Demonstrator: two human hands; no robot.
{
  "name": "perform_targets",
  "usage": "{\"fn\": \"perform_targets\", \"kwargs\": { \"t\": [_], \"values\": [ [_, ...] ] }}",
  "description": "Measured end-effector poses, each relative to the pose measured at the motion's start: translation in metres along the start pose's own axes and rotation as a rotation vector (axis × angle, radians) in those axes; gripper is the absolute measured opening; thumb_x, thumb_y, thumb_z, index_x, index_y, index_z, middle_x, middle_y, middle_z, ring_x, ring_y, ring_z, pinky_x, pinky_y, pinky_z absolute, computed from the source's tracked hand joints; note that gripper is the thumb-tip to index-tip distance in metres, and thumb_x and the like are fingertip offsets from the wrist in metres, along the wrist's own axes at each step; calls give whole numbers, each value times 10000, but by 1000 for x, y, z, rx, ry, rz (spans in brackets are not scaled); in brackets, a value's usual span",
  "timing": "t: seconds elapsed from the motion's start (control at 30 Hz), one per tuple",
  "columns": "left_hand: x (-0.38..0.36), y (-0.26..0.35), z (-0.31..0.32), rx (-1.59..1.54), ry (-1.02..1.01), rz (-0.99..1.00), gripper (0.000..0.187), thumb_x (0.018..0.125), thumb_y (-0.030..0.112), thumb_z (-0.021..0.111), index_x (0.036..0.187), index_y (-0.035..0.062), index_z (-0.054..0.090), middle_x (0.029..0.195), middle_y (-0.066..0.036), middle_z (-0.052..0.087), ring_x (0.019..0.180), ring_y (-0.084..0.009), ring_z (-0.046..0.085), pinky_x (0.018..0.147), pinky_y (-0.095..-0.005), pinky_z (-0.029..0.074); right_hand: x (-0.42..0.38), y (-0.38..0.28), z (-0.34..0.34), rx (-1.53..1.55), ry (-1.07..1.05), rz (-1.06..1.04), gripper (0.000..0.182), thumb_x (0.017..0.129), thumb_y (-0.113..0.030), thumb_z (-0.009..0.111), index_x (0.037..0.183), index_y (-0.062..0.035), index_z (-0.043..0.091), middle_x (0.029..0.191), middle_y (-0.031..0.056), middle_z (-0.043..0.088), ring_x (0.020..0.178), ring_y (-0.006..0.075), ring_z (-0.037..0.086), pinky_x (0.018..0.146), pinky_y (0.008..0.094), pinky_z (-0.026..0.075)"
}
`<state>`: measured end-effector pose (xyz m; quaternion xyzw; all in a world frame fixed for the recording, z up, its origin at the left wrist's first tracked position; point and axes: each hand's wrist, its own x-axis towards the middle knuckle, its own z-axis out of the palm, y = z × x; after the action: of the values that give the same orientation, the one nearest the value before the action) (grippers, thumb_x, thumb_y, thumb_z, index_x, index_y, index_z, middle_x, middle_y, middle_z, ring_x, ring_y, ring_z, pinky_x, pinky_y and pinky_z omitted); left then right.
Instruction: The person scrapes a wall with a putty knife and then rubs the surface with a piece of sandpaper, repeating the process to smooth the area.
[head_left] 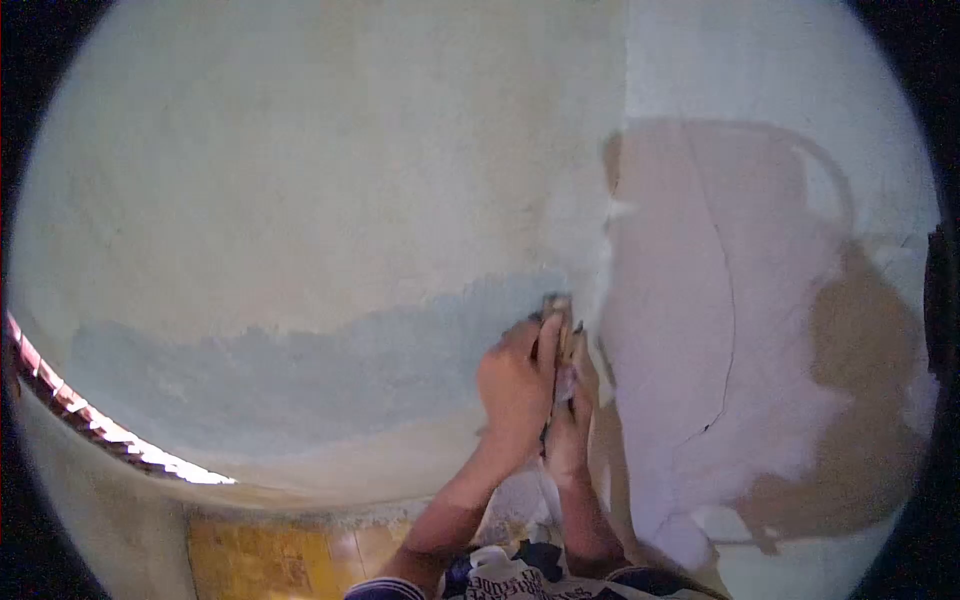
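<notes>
My left hand (512, 385) and my right hand (570, 425) are close together, up against the wall (350, 180) near its inner corner. Between them is a narrow, flat, brownish hand tool (557, 305), seen nearly edge-on. The fingers of both hands are closed around it, and its top end sticks out above the left thumb. I cannot make out its exact kind, since the hands hide most of it. A bluish-grey patch (300, 385) spreads across the lower wall to the left, its upper edge uneven and reaching the tool.
To the right, the adjoining wall (770, 320) bears a thin dark crack, my shadow and brownish shaded areas. A bright slanted gap (150, 455) runs along the lower left. Below lies a yellow-brown tiled surface (260, 560).
</notes>
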<state>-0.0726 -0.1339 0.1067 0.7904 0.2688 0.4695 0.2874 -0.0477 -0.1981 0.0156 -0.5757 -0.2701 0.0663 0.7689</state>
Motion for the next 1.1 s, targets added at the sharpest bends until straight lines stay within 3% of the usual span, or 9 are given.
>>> {"fn": "perform_targets", "kwargs": {
  "t": [0.07,0.17,0.33,0.43,0.53,0.6,0.77,0.87,1.1],
  "values": [
    [-8,-7,4,22,-6,-23,353,931,262,594,715,-17,603,601,-205,540,484,-332,493,497,-389,404,1,1,-3,-25,-34,33,363,1031,-303,406,1195,-3,526,786,41,589,597,69,491,486,237,398],
    [-7,-2,0,84,-36,-42,341,929,255,596,701,2,584,633,-197,561,539,-361,540,513,-410,421,-1,-20,-8,170,-100,336,362,1027,-296,417,1190,9,526,783,50,592,613,92,518,514,256,423],
    [-7,-5,5,12,-3,-45,321,922,240,606,695,15,580,648,-187,581,561,-372,567,516,-417,428,1,6,-10,-47,-60,149,323,1003,-232,461,1177,29,536,789,46,595,651,144,558,614,300,464],
    [-6,-4,9,-9,29,-32,314,919,233,610,693,18,579,643,-183,581,546,-367,565,502,-412,424,-2,2,-10,7,-29,159,314,987,-189,463,1201,32,527,873,80,620,711,153,582,644,295,478],
    [0,-2,7,38,29,6,307,916,227,616,690,21,581,631,-181,576,525,-361,558,486,-406,422,13,0,-13,-119,-82,-71,327,994,-191,453,1219,35,519,1004,130,635,829,172,604,710,299,493],
    [11,12,2,17,44,18,308,915,226,618,686,23,583,620,-179,572,511,-355,552,476,-403,420,13,-24,-8,5,-71,142,335,999,-214,459,1218,33,520,998,126,635,843,170,602,725,296,489],
    [-10,-8,5,39,51,-17,321,914,234,619,676,22,583,609,-175,569,511,-354,555,476,-402,422,3,-3,-6,-37,-62,109,343,1009,-252,465,1203,24,524,831,54,585,672,108,554,572,264,454],
    [-3,-2,0,45,38,-1,317,913,236,621,684,18,588,613,-180,574,515,-355,561,484,-407,430,6,-12,-2,102,-121,181,377,1014,-275,457,1234,26,512,760,37,562,544,86,498,450,258,398],
    [-7,-3,1,82,35,3,359,920,267,611,669,10,591,619,-195,581,517,-363,568,493,-411,439,2,-28,-3,75,-53,270,348,1015,-259,458,1228,6,533,772,15,560,595,79,486,512,256,409]
  ]
}}
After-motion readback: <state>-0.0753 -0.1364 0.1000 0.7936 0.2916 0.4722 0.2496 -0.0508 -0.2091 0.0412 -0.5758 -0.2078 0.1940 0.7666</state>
